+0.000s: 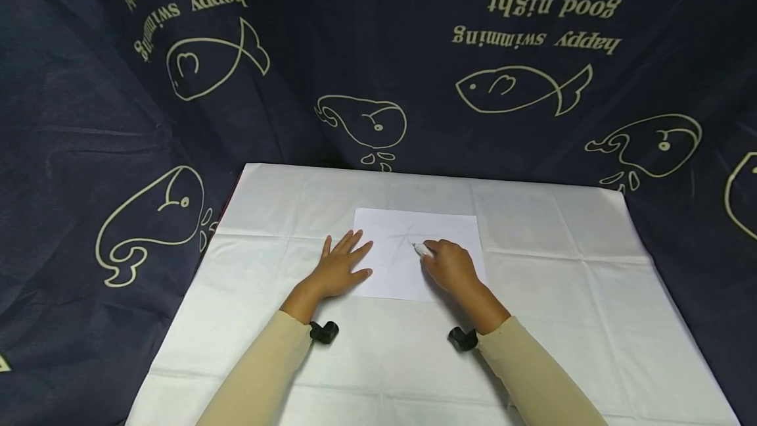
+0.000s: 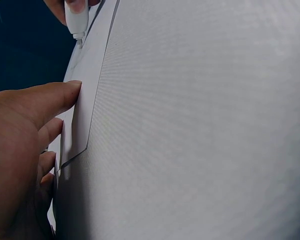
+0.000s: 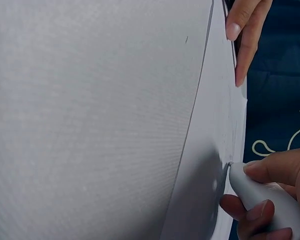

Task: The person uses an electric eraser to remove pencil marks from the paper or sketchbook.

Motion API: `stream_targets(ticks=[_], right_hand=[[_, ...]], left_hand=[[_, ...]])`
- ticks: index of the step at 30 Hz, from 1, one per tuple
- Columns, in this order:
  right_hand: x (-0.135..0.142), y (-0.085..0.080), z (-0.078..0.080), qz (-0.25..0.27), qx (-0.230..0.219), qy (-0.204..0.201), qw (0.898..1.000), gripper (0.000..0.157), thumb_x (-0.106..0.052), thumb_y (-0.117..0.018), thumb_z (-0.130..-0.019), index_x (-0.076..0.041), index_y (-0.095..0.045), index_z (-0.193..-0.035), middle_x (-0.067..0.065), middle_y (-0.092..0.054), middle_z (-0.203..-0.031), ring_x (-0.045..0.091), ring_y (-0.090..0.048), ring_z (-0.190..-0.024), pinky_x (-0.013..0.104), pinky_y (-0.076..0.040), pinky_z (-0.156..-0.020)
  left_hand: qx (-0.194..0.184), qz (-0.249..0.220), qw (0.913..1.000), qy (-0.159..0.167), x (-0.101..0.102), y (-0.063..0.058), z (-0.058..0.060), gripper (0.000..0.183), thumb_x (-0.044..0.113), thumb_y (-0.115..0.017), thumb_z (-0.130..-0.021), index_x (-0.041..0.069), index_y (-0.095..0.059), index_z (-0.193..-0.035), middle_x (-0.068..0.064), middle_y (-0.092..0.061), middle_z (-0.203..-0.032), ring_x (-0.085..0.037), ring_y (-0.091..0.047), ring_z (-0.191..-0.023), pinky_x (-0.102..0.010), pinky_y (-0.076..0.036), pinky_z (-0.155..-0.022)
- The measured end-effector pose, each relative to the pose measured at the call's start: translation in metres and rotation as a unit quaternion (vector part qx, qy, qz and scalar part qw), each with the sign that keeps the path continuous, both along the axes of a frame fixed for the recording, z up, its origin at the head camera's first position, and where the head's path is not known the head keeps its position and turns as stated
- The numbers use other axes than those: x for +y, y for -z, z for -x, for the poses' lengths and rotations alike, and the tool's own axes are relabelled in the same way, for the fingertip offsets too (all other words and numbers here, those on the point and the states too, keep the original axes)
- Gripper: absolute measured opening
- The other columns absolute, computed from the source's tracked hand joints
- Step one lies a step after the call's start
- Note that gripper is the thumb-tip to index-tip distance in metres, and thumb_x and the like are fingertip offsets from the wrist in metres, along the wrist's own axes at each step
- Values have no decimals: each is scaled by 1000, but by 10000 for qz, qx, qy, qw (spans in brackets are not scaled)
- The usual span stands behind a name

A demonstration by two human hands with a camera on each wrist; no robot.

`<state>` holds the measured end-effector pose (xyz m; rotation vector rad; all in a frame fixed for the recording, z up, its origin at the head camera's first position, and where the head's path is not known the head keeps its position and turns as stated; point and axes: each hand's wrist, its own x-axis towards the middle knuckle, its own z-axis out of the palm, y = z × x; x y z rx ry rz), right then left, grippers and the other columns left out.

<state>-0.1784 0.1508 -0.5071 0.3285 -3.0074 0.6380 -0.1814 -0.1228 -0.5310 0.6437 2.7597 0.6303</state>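
Observation:
A white sheet of paper (image 1: 455,227) lies on the cloth-covered table, with faint grey crossing lines (image 1: 406,236) near its middle. My right hand (image 1: 454,269) grips a white correction pen (image 1: 421,250), thumb and fingers curled round its fat body. In the right wrist view the narrow tip of the correction pen (image 3: 270,202) meets the paper. My left hand (image 1: 336,273) lies spread at the sheet's left edge, fingertips and thumb over the paper. The left wrist view shows the left thumb (image 2: 60,100) on the sheet and the pen's thin nozzle beyond it.
A creased white cloth (image 1: 550,321) covers the table. Behind and to the sides hangs a dark blue curtain (image 1: 414,25) with fish and whale drawings and upside-down lettering. Black wrist devices (image 1: 324,332) sit at both sleeve cuffs.

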Motion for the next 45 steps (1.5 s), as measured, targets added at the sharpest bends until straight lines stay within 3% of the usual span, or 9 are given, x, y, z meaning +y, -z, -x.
stream_targets(ticks=[18, 27, 45], right_hand=[[-1, -1, -1, 126, -90, -56, 9999, 36, -16, -71, -90, -2, -72, -122, 22, -74, -106, 41, -71, -97, 53, -57, -84], [1, 0, 0, 102, 20, 12, 9999, 33, -13, -71, -88, -3, -73, -120, 21, -74, -100, 36, -71, -87, 51, -56, -75], [0, 4, 0, 166, -12, -25, 9999, 34, -13, -70, -88, -4, -73, -120, 19, -75, -100, 34, -70, -85, 49, -56, -74]], left_hand=[[-26, -5, 10000, 14, 0, -1, 0, 66, 46, -53, -103, 22, -32, -160, -7, -12, -172, -29, -6, -160, -65, 7, -124], [-124, 5, 9999, 53, -1, 2, 1, 67, 47, -51, -103, 23, -28, -161, -6, -9, -172, -27, -2, -161, -64, 9, -124], [-77, 26, 10000, 4, -1, 1, 0, 67, 48, -52, -103, 24, -29, -161, -6, -9, -172, -27, -4, -161, -64, 8, -124]])
